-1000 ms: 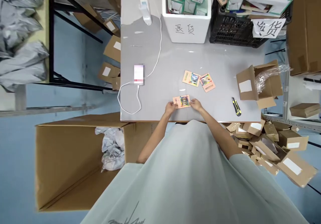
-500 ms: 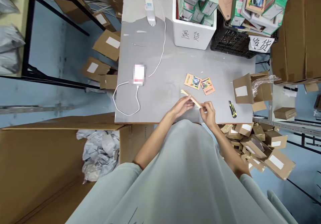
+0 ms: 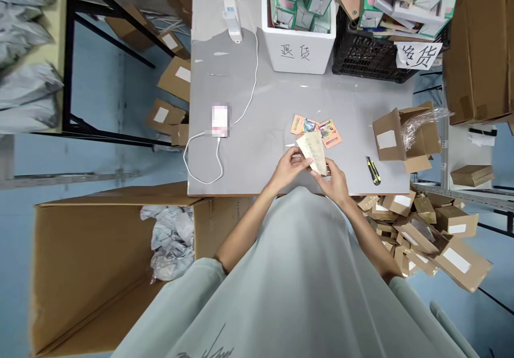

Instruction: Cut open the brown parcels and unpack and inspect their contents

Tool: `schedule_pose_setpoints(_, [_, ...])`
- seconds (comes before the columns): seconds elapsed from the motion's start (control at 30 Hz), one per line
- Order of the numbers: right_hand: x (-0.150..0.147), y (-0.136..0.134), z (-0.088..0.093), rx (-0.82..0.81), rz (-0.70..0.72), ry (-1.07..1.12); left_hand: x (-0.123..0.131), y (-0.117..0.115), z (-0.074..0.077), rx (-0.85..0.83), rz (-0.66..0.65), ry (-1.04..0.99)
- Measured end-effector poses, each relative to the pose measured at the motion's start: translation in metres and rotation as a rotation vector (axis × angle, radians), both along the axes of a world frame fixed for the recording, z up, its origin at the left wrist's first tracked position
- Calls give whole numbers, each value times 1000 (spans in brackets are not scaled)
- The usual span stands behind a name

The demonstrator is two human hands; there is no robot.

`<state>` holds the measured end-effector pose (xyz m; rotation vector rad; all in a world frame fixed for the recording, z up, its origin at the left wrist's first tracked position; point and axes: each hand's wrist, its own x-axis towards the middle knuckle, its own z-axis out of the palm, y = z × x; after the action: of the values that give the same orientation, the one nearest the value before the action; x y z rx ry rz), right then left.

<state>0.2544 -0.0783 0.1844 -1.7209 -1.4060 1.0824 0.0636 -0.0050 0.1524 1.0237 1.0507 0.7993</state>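
Both hands hold a small cream booklet (image 3: 315, 151) above the front of the table, its face covered in fine print too small to read. My left hand (image 3: 289, 167) grips its left side, thumb lying on the face. My right hand (image 3: 334, 182) pinches its lower right edge. Just beyond it, two orange booklets with colourful pictures lie on the table, a left one (image 3: 300, 124) and a right one (image 3: 331, 134). The held booklet overlaps them in view. To the right of my right hand lies a yellow and black box cutter (image 3: 373, 171).
A white bin (image 3: 299, 53) of green boxes and a black crate (image 3: 367, 58) of boxes stand at the back. An open carton (image 3: 387, 139) sits at the table's right edge. A white cable (image 3: 222, 168) loops at left. A large cardboard box (image 3: 96, 251) stands front left.
The booklet has turned from nearly edge-on to showing its printed face. My fingers have shifted on it. The view has moved slightly; the orange booklets stay put.
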Motion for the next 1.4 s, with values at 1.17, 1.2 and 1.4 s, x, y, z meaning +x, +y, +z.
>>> schedule_pose_setpoints(1.17, [58,8,-4,-175,-43,556,-21,-5,39,-157,63,-137])
schedule_pose_setpoints(1.2, [58,8,-4,-172,-45,557,-21,-5,39,-152,62,-135])
schedule_pose_setpoints(1.4, [56,8,-1,-155,-50,556,-24,-7,37,-173,50,-155])
